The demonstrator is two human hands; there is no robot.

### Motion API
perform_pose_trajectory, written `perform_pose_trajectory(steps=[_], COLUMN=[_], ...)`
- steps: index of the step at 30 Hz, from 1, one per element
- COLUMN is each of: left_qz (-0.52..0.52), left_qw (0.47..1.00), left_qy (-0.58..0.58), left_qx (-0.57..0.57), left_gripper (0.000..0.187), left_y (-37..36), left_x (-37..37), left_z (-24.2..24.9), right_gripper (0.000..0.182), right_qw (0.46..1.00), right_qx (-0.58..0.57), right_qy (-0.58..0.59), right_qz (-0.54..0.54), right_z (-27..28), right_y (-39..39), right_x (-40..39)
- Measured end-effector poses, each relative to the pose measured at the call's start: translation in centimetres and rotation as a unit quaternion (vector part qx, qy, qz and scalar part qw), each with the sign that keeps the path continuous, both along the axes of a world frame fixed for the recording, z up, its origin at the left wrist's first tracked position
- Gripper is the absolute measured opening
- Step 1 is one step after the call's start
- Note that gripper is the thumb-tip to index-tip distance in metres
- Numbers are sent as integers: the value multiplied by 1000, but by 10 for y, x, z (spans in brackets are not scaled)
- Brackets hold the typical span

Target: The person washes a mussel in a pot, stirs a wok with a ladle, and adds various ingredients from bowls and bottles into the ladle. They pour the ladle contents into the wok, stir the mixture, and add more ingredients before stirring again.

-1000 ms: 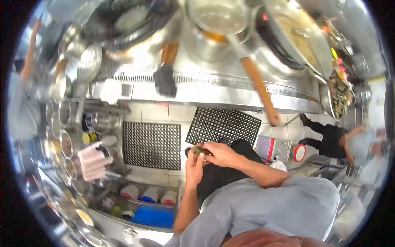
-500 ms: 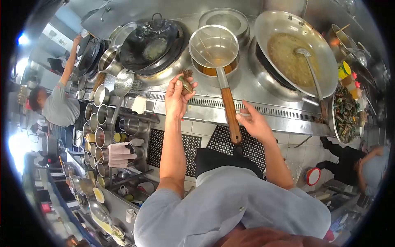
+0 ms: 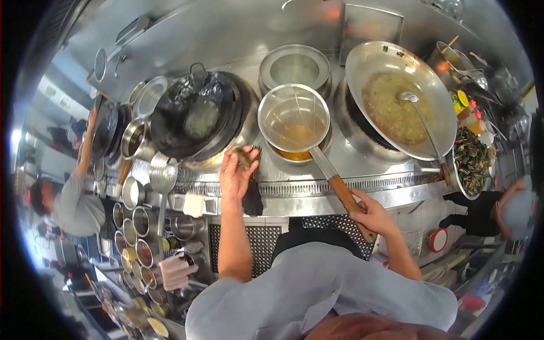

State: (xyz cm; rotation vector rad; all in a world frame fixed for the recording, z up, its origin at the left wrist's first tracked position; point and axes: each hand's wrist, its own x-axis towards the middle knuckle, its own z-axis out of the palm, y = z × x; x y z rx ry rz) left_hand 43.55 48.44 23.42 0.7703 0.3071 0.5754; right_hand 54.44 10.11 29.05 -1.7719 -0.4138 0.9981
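My left hand is closed round a small greenish-brown item, whose kind I cannot make out, above the stove's front edge. Beside it lies a dark brush-like object. My right hand grips the wooden handle of a round mesh strainer. The strainer's bowl rests over a pot of orange-brown liquid, and its handle slants toward me to the right. Left of it sits a black wok. On the right, a large steel wok holds cloudy liquid and a ladle.
A lidded-looking round pot stands behind the strainer. At the right is a tray of dark greenish shellfish. Steel cups and a pink cloth are at the lower left. A person works at the left; another stands at the right.
My right hand has closed on the strainer's handle, which has swung to the right. My left hand still holds the small item. The view has tilted, and the stove appears lower.
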Motion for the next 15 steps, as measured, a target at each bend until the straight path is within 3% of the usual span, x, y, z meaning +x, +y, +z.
perform_pose_trajectory(steps=[2,4,6,7,8,10,13,15], left_qz=[23,46,72,69,31,-14,-71,-130], left_qw=[999,997,996,994,992,980,945,903], left_qy=[6,15,28,59,65,105,174,218], left_qx=[34,60,41,64,103,168,266,347], left_gripper=[21,19,20,22,24,27,29,29], left_y=[22,43,59,66,82,103,140,166], left_x=[-3,-2,4,14,27,76,189,268], left_z=[8,16,28,40,45,66,63,38], right_gripper=[70,68,63,52,52,37,33,38], right_qw=[993,991,953,927,927,875,923,879], right_qx=[-99,-95,-199,-218,-216,-182,-46,-26], right_qy=[-58,-82,-147,-200,-202,-406,-367,-471], right_qz=[44,36,175,232,229,192,103,71], right_z=[11,18,36,45,51,69,126,87], right_y=[-7,-10,-6,-2,9,42,145,215], right_x=[9,14,37,50,67,105,156,218])
